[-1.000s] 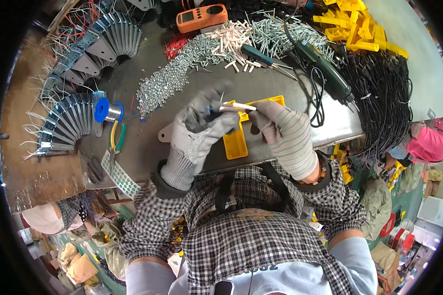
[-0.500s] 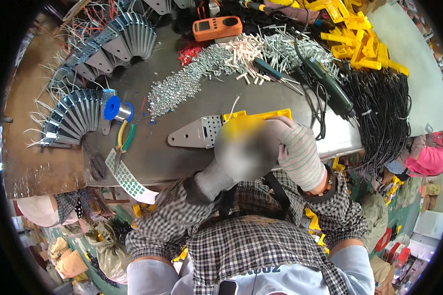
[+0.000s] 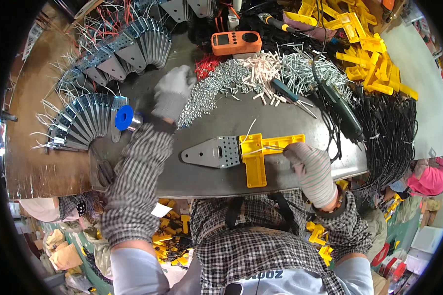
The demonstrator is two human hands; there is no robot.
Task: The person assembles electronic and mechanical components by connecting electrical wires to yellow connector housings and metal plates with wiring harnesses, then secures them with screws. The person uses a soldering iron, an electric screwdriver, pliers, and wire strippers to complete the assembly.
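My left hand, in a grey glove, reaches out over the bench to the left end of a heap of small silver screws; whether it holds any I cannot tell. My right hand, in a striped glove, rests on the right arm of a yellow plastic T-shaped part and pinches thin wires there. A grey perforated metal bracket is joined to the yellow part's left side. A white wire curls up from the part.
Fanned stacks of grey brackets with white wires lie left. A blue spool, an orange meter, a green power screwdriver, a small screwdriver, yellow parts and black cable bundles surround the bench.
My left hand left the yellow part and reached out left to the screw heap. The bracket and yellow part now lie flat on the bench, with my right hand still on them.
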